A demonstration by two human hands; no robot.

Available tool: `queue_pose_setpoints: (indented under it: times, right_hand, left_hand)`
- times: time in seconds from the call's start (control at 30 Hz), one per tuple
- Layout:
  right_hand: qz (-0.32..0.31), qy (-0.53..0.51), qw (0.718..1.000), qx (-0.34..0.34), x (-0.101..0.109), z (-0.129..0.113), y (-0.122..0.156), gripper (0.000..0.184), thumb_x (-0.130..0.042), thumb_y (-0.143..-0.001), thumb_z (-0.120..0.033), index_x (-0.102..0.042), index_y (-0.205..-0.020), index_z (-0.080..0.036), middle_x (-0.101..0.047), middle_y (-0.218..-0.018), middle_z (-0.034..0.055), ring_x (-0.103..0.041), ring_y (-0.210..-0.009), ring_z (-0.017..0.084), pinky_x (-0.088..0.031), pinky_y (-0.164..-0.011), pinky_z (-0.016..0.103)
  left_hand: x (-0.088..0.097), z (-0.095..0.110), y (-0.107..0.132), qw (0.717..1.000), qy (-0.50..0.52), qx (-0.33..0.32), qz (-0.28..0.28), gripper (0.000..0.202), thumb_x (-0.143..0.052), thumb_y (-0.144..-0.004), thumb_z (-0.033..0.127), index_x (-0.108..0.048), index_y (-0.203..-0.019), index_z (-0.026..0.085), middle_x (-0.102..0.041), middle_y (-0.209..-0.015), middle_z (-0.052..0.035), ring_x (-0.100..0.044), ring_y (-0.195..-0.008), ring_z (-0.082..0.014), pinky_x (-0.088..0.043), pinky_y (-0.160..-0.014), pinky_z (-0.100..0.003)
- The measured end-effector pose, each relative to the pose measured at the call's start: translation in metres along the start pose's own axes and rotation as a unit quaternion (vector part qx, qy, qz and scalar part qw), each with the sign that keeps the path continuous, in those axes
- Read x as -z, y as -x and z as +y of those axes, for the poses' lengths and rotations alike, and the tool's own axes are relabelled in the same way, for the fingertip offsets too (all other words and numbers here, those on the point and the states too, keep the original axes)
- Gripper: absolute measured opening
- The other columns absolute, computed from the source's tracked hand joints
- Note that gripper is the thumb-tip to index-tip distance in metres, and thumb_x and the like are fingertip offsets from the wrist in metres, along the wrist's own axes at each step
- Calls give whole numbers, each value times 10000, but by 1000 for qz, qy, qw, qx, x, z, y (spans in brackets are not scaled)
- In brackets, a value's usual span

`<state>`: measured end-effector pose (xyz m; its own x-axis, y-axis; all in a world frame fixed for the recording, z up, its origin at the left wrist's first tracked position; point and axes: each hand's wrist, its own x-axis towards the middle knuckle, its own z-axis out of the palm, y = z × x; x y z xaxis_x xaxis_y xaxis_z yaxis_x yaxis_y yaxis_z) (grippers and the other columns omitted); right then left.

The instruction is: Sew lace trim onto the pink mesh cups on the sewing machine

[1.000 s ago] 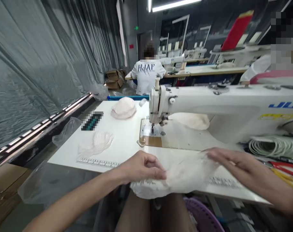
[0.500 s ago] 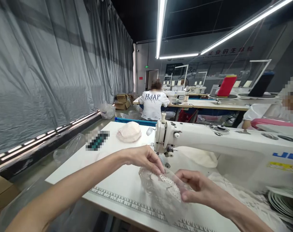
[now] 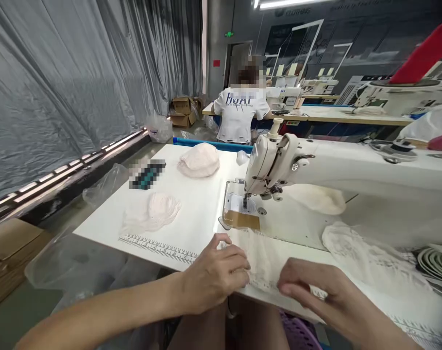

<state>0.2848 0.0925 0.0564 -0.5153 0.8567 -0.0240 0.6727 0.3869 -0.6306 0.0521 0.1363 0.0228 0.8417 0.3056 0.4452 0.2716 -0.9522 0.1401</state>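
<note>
A sheer whitish fabric piece (image 3: 261,257) lies at the table's front edge, below the sewing machine's needle area (image 3: 246,201). My left hand (image 3: 217,274) rests on its left side with fingers curled into it. At its right edge, my right hand (image 3: 312,287) is closed, thumb and forefinger close together on the cloth; the fingertips are partly hidden. The white sewing machine (image 3: 272,165) stands beyond my hands, with a brown plate (image 3: 243,221) in front of its needle plate.
Pale fabric pieces (image 3: 199,160) and a thin crumpled piece (image 3: 151,211) lie left on the white table (image 3: 100,218). Lace fabric (image 3: 370,257) spreads at right. A printed ruler strip (image 3: 159,248) runs along the front edge. A person (image 3: 243,109) sits ahead at another table.
My view has tilted down. Both hands have drawn the sheer fabric back toward the table's front edge, away from the machine head, and it now lies lower and flatter.
</note>
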Motion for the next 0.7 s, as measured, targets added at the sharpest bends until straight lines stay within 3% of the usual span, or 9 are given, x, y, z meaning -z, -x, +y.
queue_pose_setpoints:
  times: [0.17,0.33,0.53,0.7]
  right_hand:
    - [10,51,999,15,-11,2,-20,125,-436,-932,-235,-558,-939,-208,-574,-903,32,-567,-748,145,-419,-637,248]
    - [1,92,996,-1,-25,4,-19,208,-358,-964,-234,-542,-867,-212,-567,-861,19,-546,-703,132,-397,-615,254]
    - [-11,72,997,11,-29,2,-21,206,-357,-959,-226,-551,-890,-222,-581,-822,14,-551,-678,127,-383,-588,236]
    - [-14,104,994,-11,-32,6,-20,207,-324,-962,-205,-466,-812,-211,-532,-741,-7,-496,-623,125,-331,-561,250]
  left_hand:
    - [-16,9,7,1000,-15,12,24,144,-447,-863,65,-574,-867,133,-646,-895,-20,-567,-826,-129,-318,-843,-356]
    - [-22,12,14,998,-6,36,47,137,-458,-873,72,-575,-853,139,-637,-938,-20,-569,-847,-123,-317,-851,-357]
    - [-16,13,8,996,-26,32,73,183,-445,-895,64,-591,-815,140,-638,-807,0,-576,-789,-100,-335,-793,-319]
    - [-19,12,10,996,-8,33,84,206,-417,-907,68,-597,-830,133,-656,-827,-10,-580,-804,-103,-333,-800,-314]
